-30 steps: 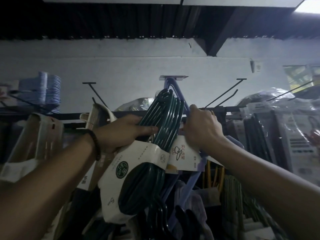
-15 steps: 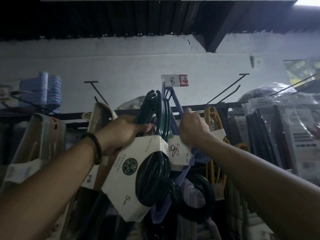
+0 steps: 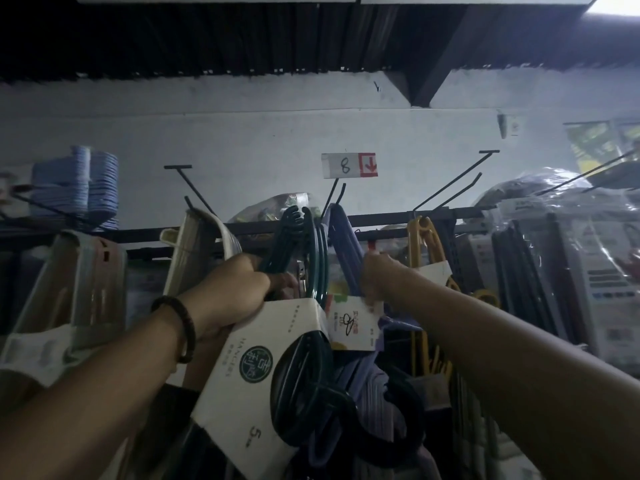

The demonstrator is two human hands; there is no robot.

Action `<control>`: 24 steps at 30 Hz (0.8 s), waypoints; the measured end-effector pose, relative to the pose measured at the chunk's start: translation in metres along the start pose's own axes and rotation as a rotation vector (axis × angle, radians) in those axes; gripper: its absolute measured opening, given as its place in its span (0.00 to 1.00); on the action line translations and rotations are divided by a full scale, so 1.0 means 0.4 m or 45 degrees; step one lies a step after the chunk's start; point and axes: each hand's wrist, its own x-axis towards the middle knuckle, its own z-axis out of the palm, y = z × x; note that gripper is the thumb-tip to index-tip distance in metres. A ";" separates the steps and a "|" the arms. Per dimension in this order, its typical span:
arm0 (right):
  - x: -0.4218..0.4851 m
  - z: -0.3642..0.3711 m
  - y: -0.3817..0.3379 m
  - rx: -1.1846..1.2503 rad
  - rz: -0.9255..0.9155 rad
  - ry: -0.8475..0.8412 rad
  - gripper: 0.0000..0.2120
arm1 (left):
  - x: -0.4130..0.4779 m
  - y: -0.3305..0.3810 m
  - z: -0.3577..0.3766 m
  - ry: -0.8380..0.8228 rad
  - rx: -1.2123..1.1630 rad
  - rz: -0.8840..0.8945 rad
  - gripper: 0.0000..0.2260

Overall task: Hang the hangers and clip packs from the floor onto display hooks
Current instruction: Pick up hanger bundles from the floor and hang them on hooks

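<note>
Beside right hand, hanger pack — left hand grips

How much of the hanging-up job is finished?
Done: purple hangers, yellow hangers and beige hangers already hang along the rail. In hand: the left hand grips the green hanger pack, lifted beside the hook under the 8 tag, but I cannot tell if it has caught; the right hand holds the purple hangers. Left: the floor is out of view, so what remains is unknown.
</note>
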 end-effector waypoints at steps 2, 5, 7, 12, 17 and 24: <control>-0.013 -0.024 0.002 -0.102 -0.073 -0.104 0.19 | -0.008 0.002 -0.009 -0.002 -0.072 -0.030 0.12; -0.059 -0.082 0.019 -0.143 -0.119 -0.095 0.16 | -0.010 0.012 -0.007 -0.003 -0.175 -0.005 0.13; -0.099 -0.125 0.032 -0.038 -0.118 0.083 0.14 | -0.002 0.017 0.010 -0.013 -0.199 0.036 0.14; -0.257 -0.266 0.066 0.941 0.059 0.217 0.34 | 0.022 0.077 0.129 -0.024 -0.205 0.217 0.12; -0.373 -0.326 0.114 0.766 0.069 0.084 0.24 | 0.035 0.185 0.283 -0.155 -0.270 0.334 0.15; -0.367 -0.322 0.273 -0.079 0.121 0.224 0.19 | 0.053 0.321 0.499 -0.013 -0.219 0.374 0.15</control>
